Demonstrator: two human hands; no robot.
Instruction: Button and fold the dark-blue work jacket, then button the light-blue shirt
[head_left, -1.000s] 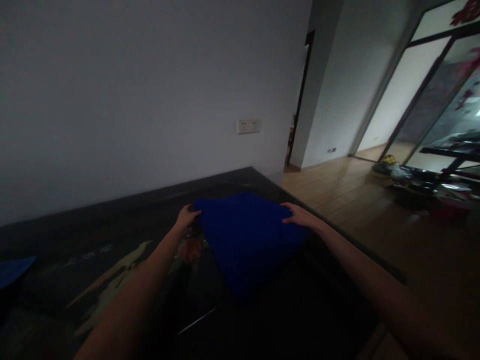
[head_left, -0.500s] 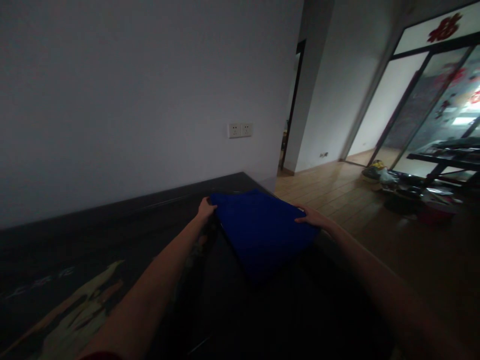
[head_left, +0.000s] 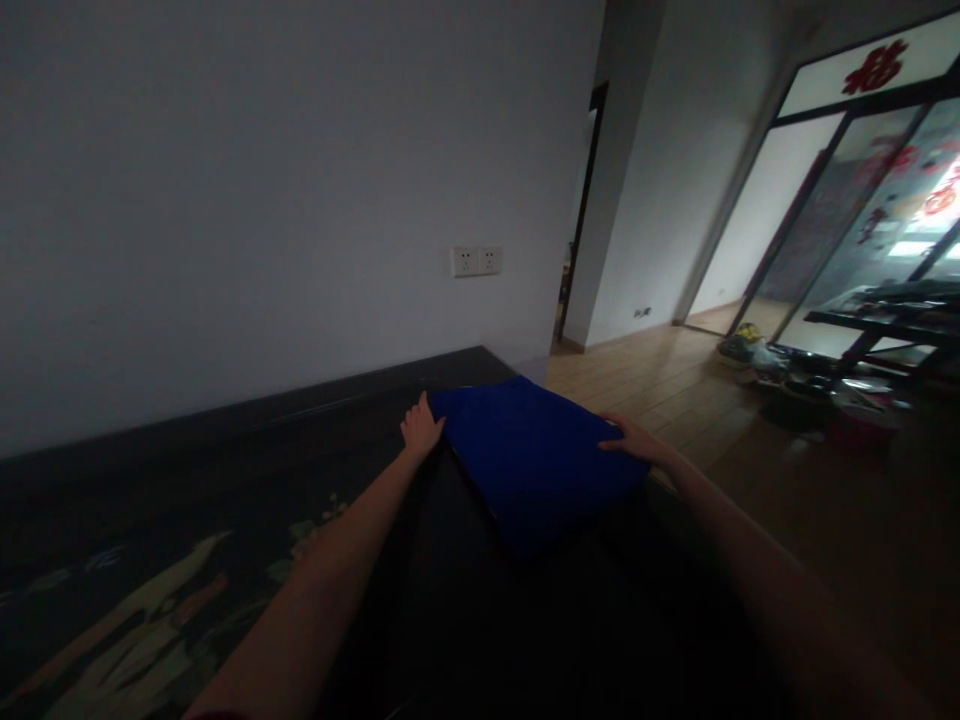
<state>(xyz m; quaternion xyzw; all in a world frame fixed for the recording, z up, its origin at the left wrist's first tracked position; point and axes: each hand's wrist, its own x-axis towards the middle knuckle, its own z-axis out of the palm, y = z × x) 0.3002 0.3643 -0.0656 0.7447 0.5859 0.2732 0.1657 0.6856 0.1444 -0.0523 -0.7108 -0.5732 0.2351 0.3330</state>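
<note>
A flat, deep blue square piece [head_left: 536, 465], perhaps folded cloth or a thin folded case, lies at a slant on a dark, glossy table top [head_left: 300, 430]. At its far left corner is my left hand [head_left: 421, 428], thumb against the blue edge and fingers bent beside it. My right hand [head_left: 634, 440] grips the right edge, with its thumb on the upper face and the other fingers along the far side. The room is dim, so the near edge of the piece blends into the dark surface.
A white wall with a double socket [head_left: 476, 262] stands behind the table. Pale painted figures [head_left: 142, 620] decorate the surface at left. To the right are wooden flooring [head_left: 622, 375], glass sliding doors [head_left: 817, 220], and bags and a red tub [head_left: 862, 420] on the floor.
The blue piece has shifted slightly right with both hands. My left hand has turned, and its fingers now show more beside the corner. The view has tilted a little.
</note>
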